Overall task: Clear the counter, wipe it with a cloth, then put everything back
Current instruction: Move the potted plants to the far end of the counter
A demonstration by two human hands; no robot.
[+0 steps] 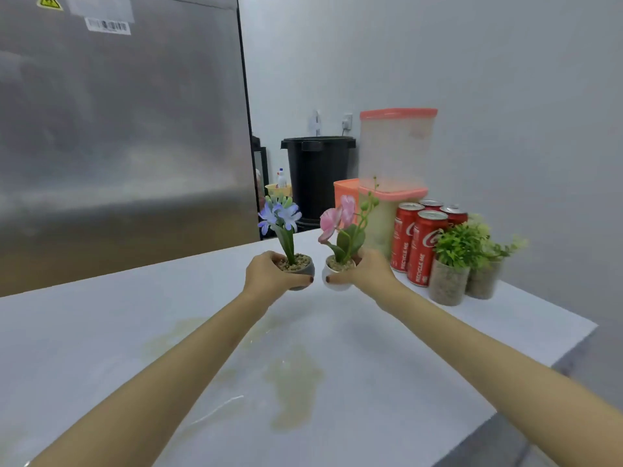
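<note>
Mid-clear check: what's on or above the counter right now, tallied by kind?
Flower pots in hand: 2, blue-flower pot and pink-flower pot
Green plant pots: 2
Red cola cans: 4
Coral-lidded containers: 2
Orange box: 1
Total: 11

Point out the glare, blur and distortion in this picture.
Head view: soft, even light; white glare streaks on the counter; fridge edge leans from wide-angle distortion; left hand gripping the blue-flower pot and right hand gripping the pink-flower pot look fairly sharp; barcode label blurred.
</note>
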